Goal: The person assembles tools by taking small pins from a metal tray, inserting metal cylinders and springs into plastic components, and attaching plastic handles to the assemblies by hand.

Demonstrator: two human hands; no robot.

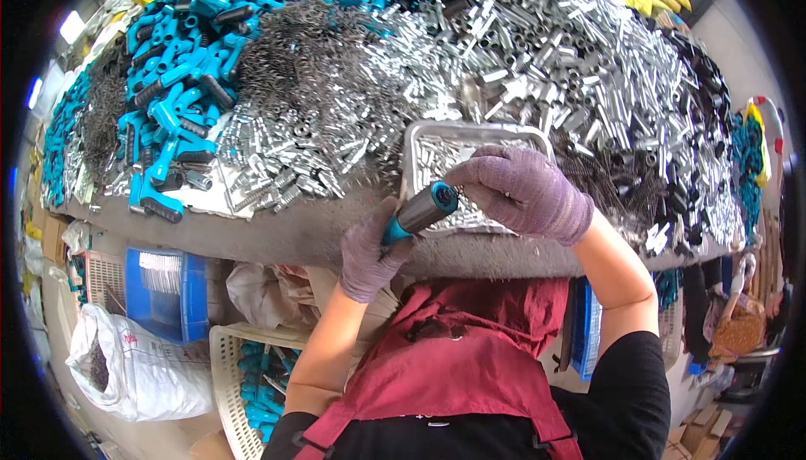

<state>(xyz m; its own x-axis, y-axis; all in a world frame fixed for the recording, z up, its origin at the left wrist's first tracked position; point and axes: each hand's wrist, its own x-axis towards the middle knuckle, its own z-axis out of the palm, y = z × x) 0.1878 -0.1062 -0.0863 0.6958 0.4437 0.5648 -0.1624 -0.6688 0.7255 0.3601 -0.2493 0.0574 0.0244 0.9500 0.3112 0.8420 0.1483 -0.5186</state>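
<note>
In my left hand [369,254], gloved in purple-grey, is a teal tool handle with a black grip sleeve [420,211]. The handle is tilted, its round teal end up and toward the right. My fingers close around its lower part. At that end, the gloved fingers of my right hand [531,193] are pinched together; whatever they hold is hidden. Beneath the right hand, a grey plastic tray [478,128] full of small silvery metal parts sits at the near side of the table.
Teal handles [172,82] heap up on the left of the table [285,237], beside dark springs [294,53]. Metal tubes and rods [579,49] cover the right. Below the near edge stand a blue crate [193,296], a white sack [159,372] and a cream basket [225,376] of teal parts.
</note>
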